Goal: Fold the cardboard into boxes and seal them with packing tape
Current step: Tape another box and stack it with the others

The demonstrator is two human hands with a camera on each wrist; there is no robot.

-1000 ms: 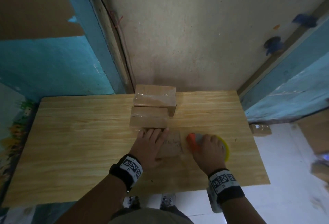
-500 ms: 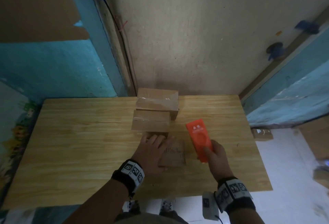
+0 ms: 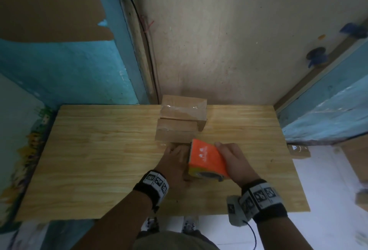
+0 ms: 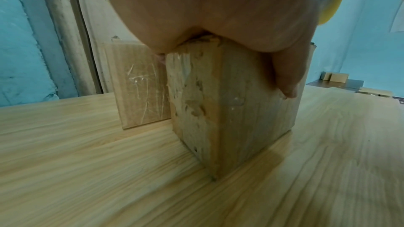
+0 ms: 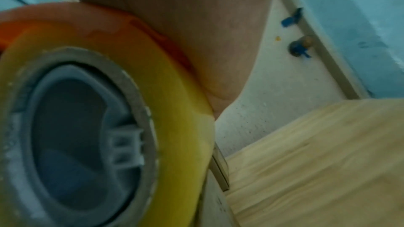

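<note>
Seen from above on a pale wooden tabletop [image 3: 99,150]: a small cardboard box [image 4: 236,110] pinned under the left hand [image 3: 175,162], palm flat on its top and thumb [image 4: 286,78] reaching down one side. Flaps closed; contents not visible. Box mostly hidden in the head view by the hand and by the tape dispenser [image 3: 207,158], orange-shelled with a yellowish roll of packing tape [image 5: 174,92] on a grey hub, held above the box's right part. Right hand [image 3: 235,162] wrapped over the dispenser's orange back, fingers curled around it.

At 12 o'clock from the held box, just beyond the fingertips: two taped boxes, the nearer box [image 3: 175,132] lower and touching or nearly touching the taller rear box [image 3: 183,110], clear tape shining across both tops. Both sealed, insides unseen.

At 3 o'clock, off the tabletop on the floor: another small taped box [image 3: 298,150].
</note>
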